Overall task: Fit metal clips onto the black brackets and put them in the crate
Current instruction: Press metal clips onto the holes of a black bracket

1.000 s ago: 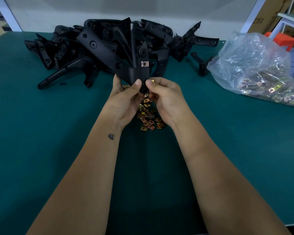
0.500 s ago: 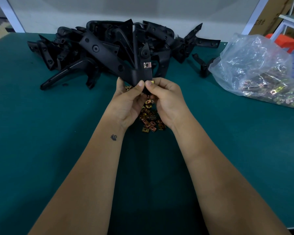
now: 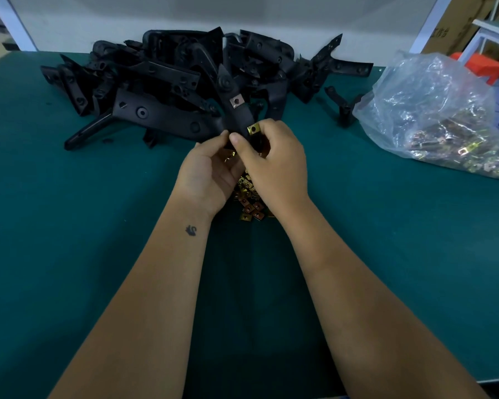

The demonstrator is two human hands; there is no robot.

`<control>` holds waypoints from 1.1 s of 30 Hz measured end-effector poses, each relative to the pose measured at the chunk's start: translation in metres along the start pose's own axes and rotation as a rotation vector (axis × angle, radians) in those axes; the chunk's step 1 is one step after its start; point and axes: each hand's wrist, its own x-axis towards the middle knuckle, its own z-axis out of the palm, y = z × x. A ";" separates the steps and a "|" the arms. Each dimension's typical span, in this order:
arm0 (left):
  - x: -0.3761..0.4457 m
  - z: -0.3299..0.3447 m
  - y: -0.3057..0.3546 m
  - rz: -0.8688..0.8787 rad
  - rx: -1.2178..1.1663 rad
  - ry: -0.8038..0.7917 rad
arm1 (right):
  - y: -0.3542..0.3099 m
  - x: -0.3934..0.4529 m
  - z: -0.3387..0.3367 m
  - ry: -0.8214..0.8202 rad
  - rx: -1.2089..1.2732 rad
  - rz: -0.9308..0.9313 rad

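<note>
Nearest the camera, two bare forearms reach forward over the green surface [image 3: 69,226], the left one bearing a small dark mark just behind the wrist. Under and between the two hands lies a loose heap of metal clips [image 3: 249,203], gold and coppery squares, partly hidden by the palms.

The left hand [image 3: 206,174] is curled, palm turned inward, its thumb and fingers gripping the lower end of a black bracket [image 3: 234,116] that rises away from the hands. The right hand [image 3: 274,162], touching the left at the thumbs, is also curled: its thumb presses on the same end of the bracket while its fingertips pinch a yellow clip [image 3: 253,129] against the bracket's right edge, just beyond the thumb. Farther up the bracket, past both hands, a fitted clip [image 3: 236,101] with a round hole sits on its arm.

Beyond the hands a pile of black brackets [image 3: 170,79] spreads across the surface, mostly ahead and to the left of the left hand. Far to the right of the right hand a clear plastic bag [image 3: 432,110] lies slumped, with more clips showing through it. Behind it stand a cardboard box [image 3: 455,21] and something orange [image 3: 478,64].
</note>
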 end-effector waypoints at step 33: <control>-0.008 0.007 -0.007 0.173 0.094 0.244 | 0.000 0.000 -0.022 -0.087 0.636 0.345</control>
